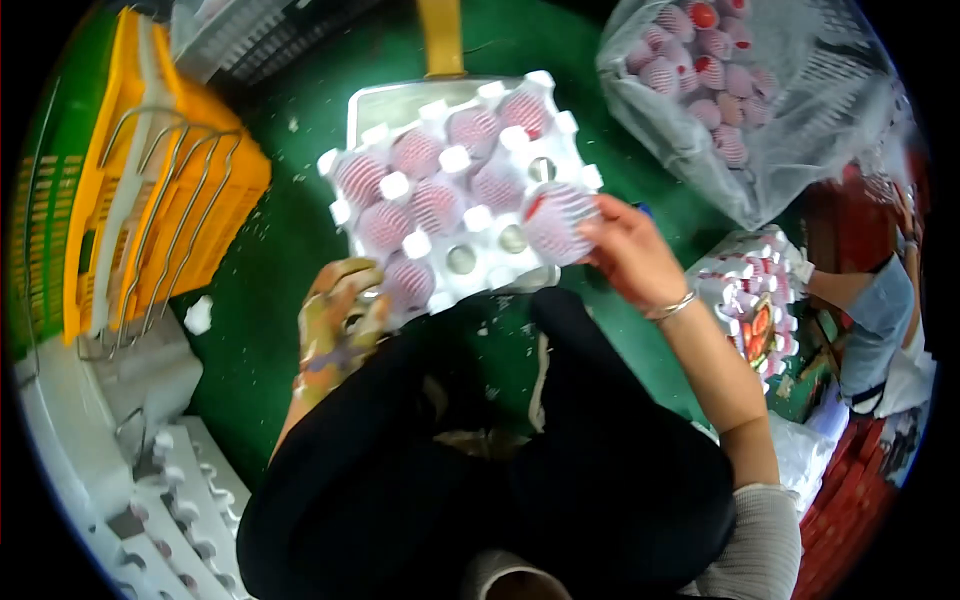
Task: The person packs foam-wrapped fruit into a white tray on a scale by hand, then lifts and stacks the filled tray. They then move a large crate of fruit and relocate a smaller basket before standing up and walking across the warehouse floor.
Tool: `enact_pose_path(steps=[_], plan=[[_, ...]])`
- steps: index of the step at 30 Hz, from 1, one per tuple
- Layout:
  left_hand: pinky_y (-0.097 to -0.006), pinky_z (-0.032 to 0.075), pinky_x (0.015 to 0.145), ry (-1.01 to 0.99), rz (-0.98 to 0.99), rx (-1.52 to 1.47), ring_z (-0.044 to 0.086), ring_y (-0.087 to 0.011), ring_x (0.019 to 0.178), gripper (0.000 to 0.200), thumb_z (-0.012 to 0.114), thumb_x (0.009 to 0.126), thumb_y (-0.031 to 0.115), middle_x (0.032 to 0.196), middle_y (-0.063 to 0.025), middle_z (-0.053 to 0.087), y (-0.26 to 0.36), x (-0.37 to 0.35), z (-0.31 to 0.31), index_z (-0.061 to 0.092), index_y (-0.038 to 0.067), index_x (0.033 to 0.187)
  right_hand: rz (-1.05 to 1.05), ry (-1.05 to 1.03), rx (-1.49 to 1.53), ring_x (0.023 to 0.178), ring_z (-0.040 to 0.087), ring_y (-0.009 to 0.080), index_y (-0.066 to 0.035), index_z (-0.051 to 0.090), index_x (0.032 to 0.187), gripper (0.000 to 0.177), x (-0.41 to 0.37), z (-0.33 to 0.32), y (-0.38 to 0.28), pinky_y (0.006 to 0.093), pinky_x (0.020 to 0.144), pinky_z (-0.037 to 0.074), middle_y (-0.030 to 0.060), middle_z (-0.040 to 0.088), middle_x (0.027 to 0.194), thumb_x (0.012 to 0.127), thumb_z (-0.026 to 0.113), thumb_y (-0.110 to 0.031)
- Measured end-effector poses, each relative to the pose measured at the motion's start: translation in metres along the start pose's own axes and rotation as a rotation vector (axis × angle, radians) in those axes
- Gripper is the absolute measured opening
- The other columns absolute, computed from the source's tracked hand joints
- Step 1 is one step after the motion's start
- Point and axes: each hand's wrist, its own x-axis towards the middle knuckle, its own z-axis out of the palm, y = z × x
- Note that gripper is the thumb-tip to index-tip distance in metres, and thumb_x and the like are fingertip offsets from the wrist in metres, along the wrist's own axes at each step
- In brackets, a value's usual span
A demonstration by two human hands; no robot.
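Observation:
A white foam tray (488, 262) with round cups rests on a metal-topped stand (375, 104) in front of me. Several red fruits in white-pink foam nets (437, 206) sit in its cups, and a few cups on the right and near side are empty. My right hand (635, 252) holds one netted fruit (560, 226) over the tray's right edge, fingers closed round its side. At the near left corner is my left hand (343, 315), gloved or stained yellowish, its curled fingers against the tray edge beside a netted fruit (407, 280).
Yellow crate (160, 190) with wire handles at left; grey crate (260, 40) behind. White foam trays (180, 510) lie lower left. A clear bag (770, 175) of netted fruits is upper right. Another person's arm (845, 290) reaches a filled tray (745, 290) at right.

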Motion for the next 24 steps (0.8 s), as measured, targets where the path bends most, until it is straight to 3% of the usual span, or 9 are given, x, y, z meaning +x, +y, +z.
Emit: enact_pose_path(steps=[5, 6, 9, 12, 15, 17, 20, 23, 24], plan=[[-0.0350, 0.049, 0.078, -0.052, -0.022, -0.155, 0.061, -0.0297, 0.093, 0.027, 0.067, 0.078, 0.007, 0.104, -0.0145, 0.062, 0.013, 0.004, 0.011, 0.062, 0.004, 0.104, -0.201, 0.091, -0.144, 0.081, 0.059, 0.0090, 0.001, 0.054, 0.100, 0.025, 0.012, 0.081, 0.050, 0.0232, 0.070, 0.049, 0.0040, 0.063, 0.093, 0.086, 0.069, -0.013], [-0.0373, 0.051, 0.076, -0.022, 0.023, -0.168, 0.062, -0.0325, 0.089, 0.029, 0.069, 0.077, 0.009, 0.102, -0.0146, 0.063, 0.014, 0.009, 0.016, 0.062, 0.004, 0.104, -0.139, 0.136, -0.363, 0.084, 0.059, 0.0145, 0.001, 0.054, 0.099, 0.031, 0.007, 0.088, 0.051, 0.0288, 0.074, 0.046, 0.0082, 0.062, 0.093, 0.084, 0.071, -0.021], [-0.0417, 0.050, 0.078, -0.101, -0.011, 0.063, 0.061, -0.0342, 0.090, 0.040, 0.070, 0.079, 0.020, 0.107, -0.0132, 0.060, 0.020, 0.013, 0.030, 0.059, 0.007, 0.115, -0.478, 0.293, -0.859, 0.086, 0.052, 0.0319, -0.002, 0.056, 0.096, 0.038, 0.009, 0.096, 0.066, 0.0409, 0.080, 0.037, 0.0161, 0.056, 0.091, 0.080, 0.070, -0.033], [-0.0421, 0.049, 0.080, -0.181, 0.048, 0.156, 0.059, -0.0329, 0.093, 0.042, 0.070, 0.079, 0.024, 0.109, -0.0128, 0.057, 0.019, 0.019, 0.043, 0.060, 0.009, 0.116, -0.428, 0.294, -1.038, 0.083, 0.052, 0.0336, -0.003, 0.056, 0.097, 0.036, 0.012, 0.092, 0.081, 0.0415, 0.076, 0.038, 0.0166, 0.055, 0.089, 0.079, 0.070, -0.031], [-0.0424, 0.048, 0.079, -0.183, 0.222, 0.295, 0.058, -0.0323, 0.094, 0.038, 0.071, 0.074, 0.020, 0.111, -0.0114, 0.058, 0.002, 0.016, 0.066, 0.062, 0.009, 0.109, -0.322, 0.266, -1.129, 0.091, 0.053, 0.0377, -0.002, 0.054, 0.097, 0.031, 0.014, 0.089, 0.089, 0.0471, 0.074, 0.040, 0.0194, 0.056, 0.094, 0.078, 0.067, -0.024], [-0.0413, 0.049, 0.081, -0.186, 0.135, 0.310, 0.059, -0.0327, 0.096, 0.042, 0.076, 0.066, 0.014, 0.110, -0.0090, 0.061, 0.010, 0.020, 0.069, 0.064, 0.012, 0.106, -0.336, 0.202, -1.155, 0.095, 0.053, 0.0389, -0.001, 0.053, 0.114, 0.044, 0.011, 0.084, 0.087, 0.0474, 0.082, 0.042, 0.0225, 0.054, 0.102, 0.079, 0.067, -0.024], [-0.0432, 0.047, 0.083, -0.305, 0.102, 0.407, 0.058, -0.0324, 0.096, 0.037, 0.073, 0.068, 0.019, 0.107, -0.0090, 0.061, 0.017, 0.029, 0.070, 0.066, 0.011, 0.104, -0.563, 0.055, -1.000, 0.098, 0.056, 0.0366, -0.001, 0.052, 0.117, 0.043, -0.003, 0.049, 0.028, 0.0428, 0.086, 0.046, 0.0192, 0.056, 0.108, 0.081, 0.065, -0.020], [-0.0444, 0.047, 0.082, -0.319, 0.096, 0.407, 0.058, -0.0342, 0.094, 0.035, 0.072, 0.069, 0.018, 0.106, -0.0109, 0.061, 0.028, 0.038, 0.070, 0.066, 0.010, 0.102, -0.727, 0.416, -1.248, 0.097, 0.058, 0.0348, -0.004, 0.054, 0.113, 0.038, 0.030, -0.040, -0.063, 0.0425, 0.083, 0.048, 0.0166, 0.058, 0.107, 0.077, 0.063, -0.013], [-0.0446, 0.047, 0.082, -0.316, 0.102, 0.416, 0.058, -0.0347, 0.094, 0.035, 0.072, 0.068, 0.018, 0.106, -0.0116, 0.062, 0.028, 0.037, 0.070, 0.066, 0.010, 0.102, -0.628, 0.649, -1.270, 0.097, 0.058, 0.0353, -0.003, 0.054, 0.112, 0.040, 0.054, -0.087, -0.081, 0.0430, 0.083, 0.047, 0.0172, 0.058, 0.103, 0.074, 0.064, -0.012]])
